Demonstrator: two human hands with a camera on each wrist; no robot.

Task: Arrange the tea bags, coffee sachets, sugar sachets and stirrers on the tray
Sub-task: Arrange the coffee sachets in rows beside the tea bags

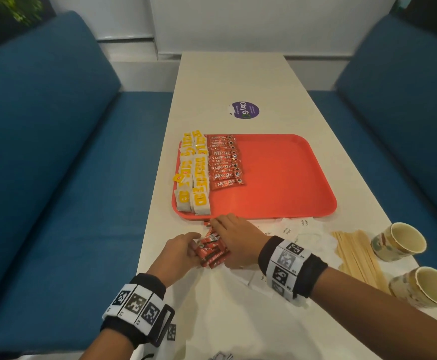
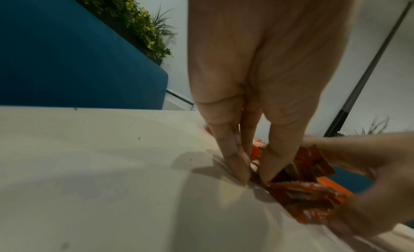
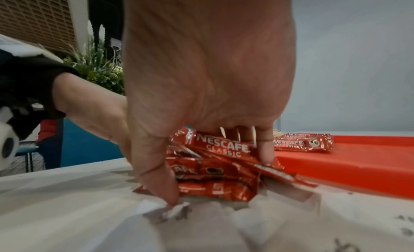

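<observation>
Nearest the person, both hands work a loose heap of red Nescafé coffee sachets (image 1: 212, 252) lying on the white table (image 1: 227, 315), just short of the tray's near edge. The left hand (image 1: 179, 252) has its fingers extended down onto the table at the heap's left edge, thumb and forefinger close together at a sachet; whether they actually pinch it I cannot tell. The right hand (image 1: 234, 240) arches over the heap from the other side, its fingers curled around several sachets and its thumb pressing at the bottom of the pile, so it appears to be gathering a bunch.

To the right on the table lie white sugar sachets (image 1: 287, 231), some partly under the forearm, then a fan of wooden stirrers (image 1: 355, 255) and two paper cups (image 1: 398, 241). None of these is on the tray.

Farther out sits the red tray (image 1: 290, 178). Its left edge carries two columns of tea bags (image 1: 192, 175) with yellow tags, and just beside them a column of coffee sachets (image 1: 225, 162) already laid in an overlapping row. The rest of the tray is bare.

By my reckoning the tea bags are done, the coffee is roughly half placed, and the sugar and stirrers are wholly still to come.
</observation>
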